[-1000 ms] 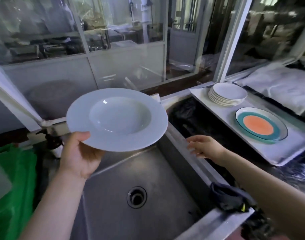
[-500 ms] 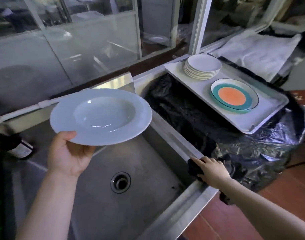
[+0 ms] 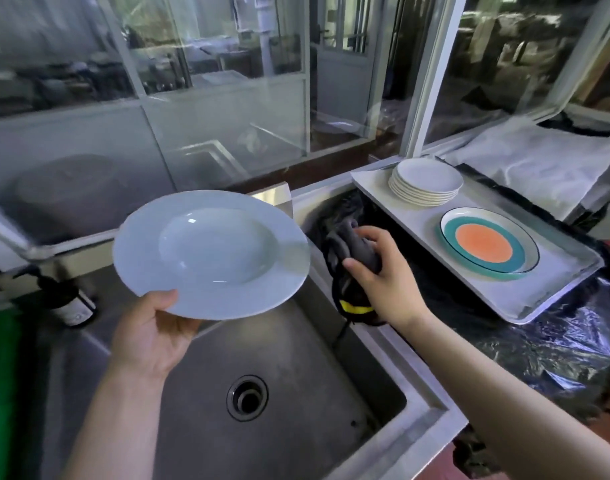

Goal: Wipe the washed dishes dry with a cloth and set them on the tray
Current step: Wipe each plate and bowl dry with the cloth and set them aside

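From my feed I see the left hand gripping the near rim of a wide-rimmed white soup plate, thumb on top of the rim and fingers curled beneath, holding it roughly level and tipped a little toward the camera above the steel sink. The right hand is clenched around a bunched dark grey cloth, which it holds just beside the plate's right edge, over the sink's right wall; a yellow strip shows on the cloth's hanging lower end. I cannot tell whether the cloth touches the plate rim, since the two overlap in a dim patch. To the right, a pale tray sits on black plastic sheeting. On the tray's far end stands a stack of small white plates, and just beside it, nearer the camera, lies a plate with an orange centre and teal ring. At the left, behind the sink, a dark pump bottle stands next to something green at the frame edge.
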